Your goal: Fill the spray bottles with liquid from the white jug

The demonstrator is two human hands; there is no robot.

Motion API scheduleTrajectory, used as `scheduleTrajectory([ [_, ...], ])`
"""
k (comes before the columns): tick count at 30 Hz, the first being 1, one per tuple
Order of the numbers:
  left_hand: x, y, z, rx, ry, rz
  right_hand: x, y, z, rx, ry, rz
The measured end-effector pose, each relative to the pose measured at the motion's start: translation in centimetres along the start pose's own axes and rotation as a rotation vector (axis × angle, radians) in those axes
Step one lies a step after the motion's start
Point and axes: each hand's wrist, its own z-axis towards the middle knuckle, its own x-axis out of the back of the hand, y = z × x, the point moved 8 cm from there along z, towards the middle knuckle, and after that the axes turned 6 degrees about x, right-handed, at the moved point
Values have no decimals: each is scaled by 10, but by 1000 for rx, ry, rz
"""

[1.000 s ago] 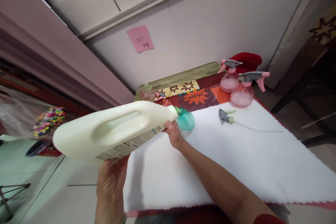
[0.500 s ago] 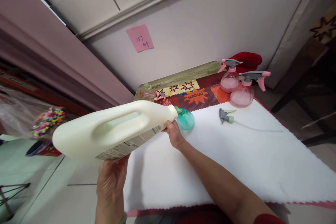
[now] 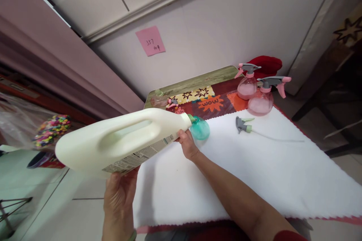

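A large pale-cream jug (image 3: 93, 143) with a built-in handle is held tilted, its green spout (image 3: 192, 119) at the mouth of a small round teal bottle (image 3: 200, 129) on the white cloth. My left hand (image 3: 121, 188) bears the jug's base end from beneath, partly hidden by it. My right hand (image 3: 187, 144) grips the underside near the neck, some fingers out of sight behind it. Right of the bottle lies a grey and green spray head (image 3: 243, 125) with a thin clear tube. I cannot make out any liquid stream at the spout.
Two pink spray bottles (image 3: 260, 104) stand at the back right, before a red cloth item (image 3: 267, 66). At the back left lies a clear pinkish bottle (image 3: 160, 100) beside a pink and grey spray head (image 3: 172, 102). The white cloth (image 3: 240, 180) covers the table's front. A wall rises behind.
The jug's base end has shifted very slightly left. Both hands keep their hold, and the teal bottle stays under the spout.
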Motion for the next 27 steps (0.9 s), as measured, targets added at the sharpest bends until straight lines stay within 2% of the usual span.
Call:
scheduleTrajectory([
  [14,-1,1,-2,7,9,1,2,2,-1,-15,19,-19],
  [27,8,-3,3,0,-7,4,2,0,-1,-14,17,-27],
])
